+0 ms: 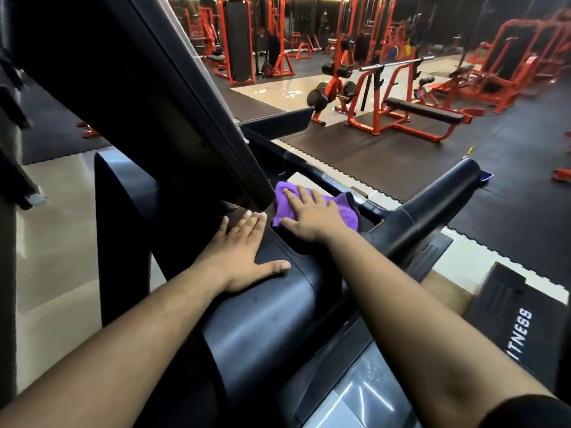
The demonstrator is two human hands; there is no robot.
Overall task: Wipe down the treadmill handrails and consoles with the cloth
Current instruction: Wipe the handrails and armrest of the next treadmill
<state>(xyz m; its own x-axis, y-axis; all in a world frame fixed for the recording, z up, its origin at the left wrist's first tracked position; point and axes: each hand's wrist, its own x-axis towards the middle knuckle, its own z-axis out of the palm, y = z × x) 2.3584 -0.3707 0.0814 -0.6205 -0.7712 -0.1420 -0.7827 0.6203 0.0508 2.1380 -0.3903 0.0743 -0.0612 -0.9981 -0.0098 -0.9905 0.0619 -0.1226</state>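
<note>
A: Head view. Where is the cloth located?

B: A purple cloth is recorded in a recessed tray of the black treadmill console, just right of the lower corner of the tilted display panel. It is bunched, and partly covered.

A: By what is it covered?

B: By the right hand. The palm is laid flat on the cloth, fingers straight and slightly spread, pointing up and left; the thumb is set against the cloth's near edge. Nothing is pinched; the cloth is pressed, not gripped.

A: And the left hand?

B: The left hand is noted flat on the rounded console housing, just beside the right hand, apart from the cloth. Fingers are straight and close together, their tips at the base of the display panel; the thumb is stretched out to the right. Nothing is held.

A: Handrail position?

B: A black handrail is seen beyond the tray, running up and right from the console. The cloth is not touching it.

A: Surroundings?

B: Orange-framed weight machines, a bench press with a barbell racked, dark rubber floor mats. A treadmill deck lettered "ITNESS" is logged at lower right.
</note>
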